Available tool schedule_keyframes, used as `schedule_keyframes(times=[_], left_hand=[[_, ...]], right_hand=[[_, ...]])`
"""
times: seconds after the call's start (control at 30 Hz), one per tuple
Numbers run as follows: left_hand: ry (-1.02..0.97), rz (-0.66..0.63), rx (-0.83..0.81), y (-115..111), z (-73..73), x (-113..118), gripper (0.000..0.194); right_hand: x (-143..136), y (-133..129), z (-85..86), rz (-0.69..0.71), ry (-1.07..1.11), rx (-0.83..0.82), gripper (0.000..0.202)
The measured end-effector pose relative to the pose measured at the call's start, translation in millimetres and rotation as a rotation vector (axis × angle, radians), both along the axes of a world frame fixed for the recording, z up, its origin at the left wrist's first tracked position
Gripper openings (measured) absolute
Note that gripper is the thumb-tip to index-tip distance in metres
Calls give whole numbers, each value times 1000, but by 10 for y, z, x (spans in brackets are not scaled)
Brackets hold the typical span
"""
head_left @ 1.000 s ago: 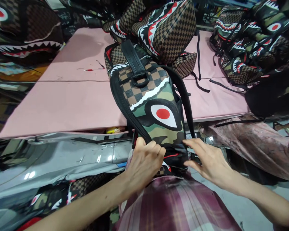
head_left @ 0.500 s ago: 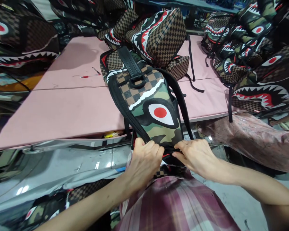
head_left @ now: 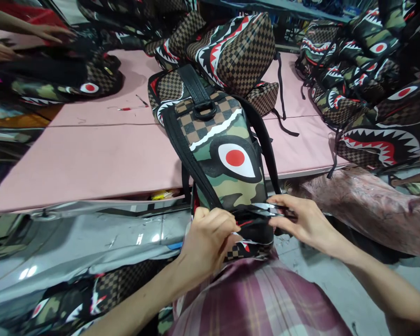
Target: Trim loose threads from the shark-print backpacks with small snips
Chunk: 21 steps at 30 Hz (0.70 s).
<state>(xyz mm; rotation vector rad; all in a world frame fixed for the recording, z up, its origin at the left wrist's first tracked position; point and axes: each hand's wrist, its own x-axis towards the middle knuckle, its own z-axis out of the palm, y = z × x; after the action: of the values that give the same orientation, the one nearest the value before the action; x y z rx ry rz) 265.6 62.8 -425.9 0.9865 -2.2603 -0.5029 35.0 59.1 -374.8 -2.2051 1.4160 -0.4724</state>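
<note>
A camouflage and brown-checked backpack [head_left: 231,158] with a red-and-white eye and black straps leans from the table edge against my lap. My left hand [head_left: 212,238] is closed on the lower part of the backpack, near its black edge with a little red showing. Between the thumb and fingers of my right hand [head_left: 301,221] are small metal snips [head_left: 268,210]. Their blades point left, over the black band below the camouflage panel.
The pink table [head_left: 101,154] holds a red-handled tool [head_left: 126,108] and more checked bags [head_left: 245,51]. Shark-mouth bags [head_left: 381,144] pile up at right. Another person's hands [head_left: 49,33] are over a bag at upper left. More bags [head_left: 56,303] lie low at left.
The snips now show in my right hand, which has moved slightly right. At upper left, the bag lies lower and differently turned, and another person's hands have appeared.
</note>
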Motion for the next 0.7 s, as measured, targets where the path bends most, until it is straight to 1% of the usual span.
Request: schedule_keyframes(times=[0.03,0.07,0.1,0.13,0.2,0.23,0.3,0.37,0.43,0.5,0.53,0.6,0.67,0.7], left_hand=[[81,-23,18,27,-11,14,22],[127,-38,16,56,-22,24,21],[144,-44,-11,84,-31,30,18],[136,-46,-51,109,-36,33,14],[80,-57,-142,137,-29,36,5],[37,-75,-179,137,-14,35,6],[-53,-112,-228,105,36,25,13],[-161,-153,-230,37,107,-10,22],[-315,-195,-96,-49,179,-77,24],[-471,-204,120,-136,227,-169,28],[-519,-199,214,-176,234,-217,28],[-522,-181,306,-247,211,-301,22],[-468,-204,335,-307,145,-354,12],[-447,-225,343,-334,105,-366,13]], right_hand=[[-37,29,-53,-20,-75,-11,37],[-55,62,-121,-12,-118,-34,40],[-54,96,-203,26,-131,-73,38],[-38,126,-294,84,-129,-122,32],[20,173,-489,185,-130,-215,18],[53,186,-581,205,-154,-275,13],[107,196,-736,178,-223,-452,10],[140,189,-832,158,-239,-652,11],[158,175,-872,159,-211,-792,10],[170,161,-877,174,-182,-847,9],[175,154,-873,178,-174,-863,9],[185,141,-862,185,-168,-873,10],[195,125,-854,193,-177,-873,11],[198,116,-849,199,-179,-871,10]])
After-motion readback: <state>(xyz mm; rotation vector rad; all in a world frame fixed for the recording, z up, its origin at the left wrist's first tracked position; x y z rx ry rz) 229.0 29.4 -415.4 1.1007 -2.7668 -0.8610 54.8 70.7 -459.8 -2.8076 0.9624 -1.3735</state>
